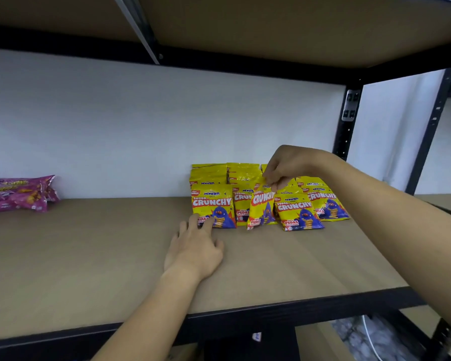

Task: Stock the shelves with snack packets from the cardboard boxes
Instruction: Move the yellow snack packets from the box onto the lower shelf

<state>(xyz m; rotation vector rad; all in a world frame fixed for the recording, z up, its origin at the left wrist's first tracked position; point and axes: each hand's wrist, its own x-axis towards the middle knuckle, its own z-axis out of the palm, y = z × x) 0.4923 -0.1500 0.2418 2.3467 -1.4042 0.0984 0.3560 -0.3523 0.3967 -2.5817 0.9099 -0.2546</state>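
Shelf front: black metal rail (pixel 245 315) across the near edge; tan fibreboard shelf (pixel 89 256) behind it.
Left hand (pixel 194 246): palm down on the board, fingers straight and spread; fingertips (pixel 209 223) touching the lower edge of the front-left yellow packet (pixel 214 204); nothing gripped.
Held item: yellow foil snack packet with red "CRUNCHY" lettering and blue monster figure (pixel 262 208), tilted, bottom edge on the board, between neighbouring packets in the front row.
Right hand (pixel 287 165): above the row, thumb and fingers pinching the top seam of the tilted packet; grip narrow.
Stock, right half: upright yellow packets of the same kind in rows (pixel 242 173), rear row close to the white back wall (pixel 141 121); exact count unclear.
Stock, far left: pink and purple snack packets (pixel 18 192) lying in a heap near the wall, well apart from the yellow group.
Overhead: underside of the next tan shelf (pixel 271 24) with black frame.
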